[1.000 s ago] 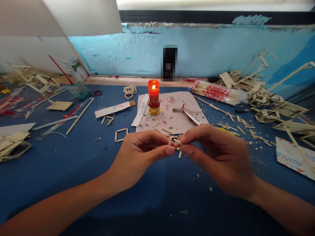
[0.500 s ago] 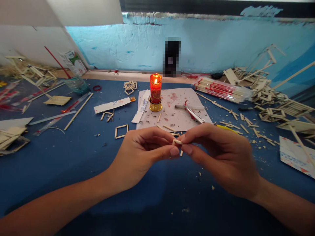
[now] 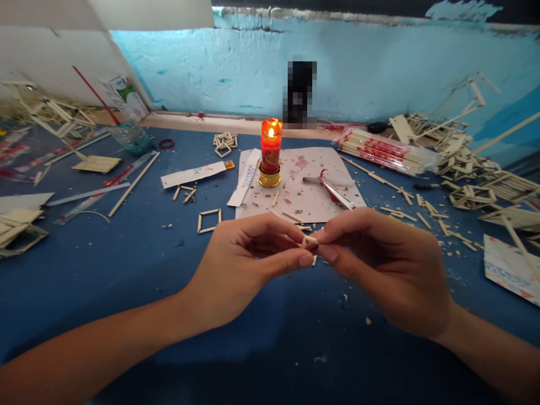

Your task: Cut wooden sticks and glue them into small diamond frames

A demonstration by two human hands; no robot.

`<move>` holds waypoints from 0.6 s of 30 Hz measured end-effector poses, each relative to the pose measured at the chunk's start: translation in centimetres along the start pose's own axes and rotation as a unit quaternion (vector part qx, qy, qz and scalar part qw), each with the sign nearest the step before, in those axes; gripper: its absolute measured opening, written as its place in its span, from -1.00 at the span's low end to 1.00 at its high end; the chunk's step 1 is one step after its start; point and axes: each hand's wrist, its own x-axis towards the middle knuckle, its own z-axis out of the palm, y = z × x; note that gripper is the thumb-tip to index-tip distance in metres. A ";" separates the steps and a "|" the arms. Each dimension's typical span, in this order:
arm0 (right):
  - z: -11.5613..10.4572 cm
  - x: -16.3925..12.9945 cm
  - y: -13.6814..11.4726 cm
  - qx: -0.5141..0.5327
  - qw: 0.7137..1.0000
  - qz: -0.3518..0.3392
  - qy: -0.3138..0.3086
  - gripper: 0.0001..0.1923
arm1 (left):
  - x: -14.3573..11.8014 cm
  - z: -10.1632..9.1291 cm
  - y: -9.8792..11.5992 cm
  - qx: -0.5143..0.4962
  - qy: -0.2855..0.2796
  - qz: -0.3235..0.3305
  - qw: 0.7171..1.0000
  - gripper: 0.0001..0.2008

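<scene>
Your left hand (image 3: pixel 244 256) and right hand (image 3: pixel 388 264) have drawn closer at frame centre, fingers pinched on the small stick piece (image 3: pixel 310 241) above the bench (image 3: pixel 126 270); the longer assembly no longer shows, so you are pressing a joint.

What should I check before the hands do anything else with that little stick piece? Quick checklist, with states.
1. Both hands on the piece: left hand and right hand pinch the small stick piece between fingertips: ok.
2. Piece lifted off the blue table: appears so: ok.
3. Joint aligned or bonded: mostly hidden by fingers: cannot tell.
4. Lit candle apart from the hands, beyond them on the paper sheet: ok.
5. Scissors lie on the paper just beyond the right hand, blades apart: not ok if the hand goes forward.
6. Loose stick square on the table, untouched, left of the paper: ok.
</scene>
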 end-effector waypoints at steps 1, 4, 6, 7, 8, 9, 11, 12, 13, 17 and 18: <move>0.0 0.0 0.0 -0.002 1.000 -0.002 -0.001 -0.83 | 0.0 0.0 0.0 0.003 -0.002 0.002 1.000 -0.77; 0.0 0.0 0.0 -0.006 1.000 -0.003 -0.001 -0.83 | 0.1 -0.1 0.0 0.006 -0.004 0.003 1.000 -0.73; 0.0 0.0 0.0 -0.001 1.000 0.000 -0.004 -0.85 | 0.0 -0.1 0.0 0.007 -0.003 0.006 1.000 -0.73; 0.0 0.0 0.0 0.002 1.000 0.004 -0.007 -0.85 | 0.0 -0.1 0.0 0.010 -0.003 0.009 1.000 -0.73; -0.1 0.0 0.1 0.006 1.000 0.009 -0.011 -0.85 | 0.0 -0.1 0.0 0.014 -0.003 0.012 1.000 -0.73; -0.2 0.0 0.1 0.011 1.000 0.013 -0.016 -0.84 | -0.1 -0.1 0.0 0.020 -0.004 0.015 1.000 -0.73; -0.4 0.0 0.2 0.026 0.999 0.010 -0.041 -0.82 | -0.1 -0.2 0.0 0.031 -0.009 0.019 0.999 -0.74; -0.5 0.0 0.2 0.039 0.998 0.004 -0.056 -0.81 | -0.1 -0.2 0.0 0.035 -0.010 0.021 0.999 -0.75; -0.7 -0.1 0.2 0.057 0.996 -0.001 -0.070 -0.81 | -0.1 -0.2 -0.1 0.037 -0.011 0.024 0.999 -0.75; -1.0 -0.1 0.1 0.133 0.987 0.020 -0.084 -0.76 | 0.1 -0.4 -0.2 0.059 0.001 0.054 0.997 -0.79; -1.1 -0.1 0.1 0.136 0.988 0.028 -0.072 -0.72 | 0.1 -0.5 -0.2 0.066 0.010 0.063 0.996 -0.80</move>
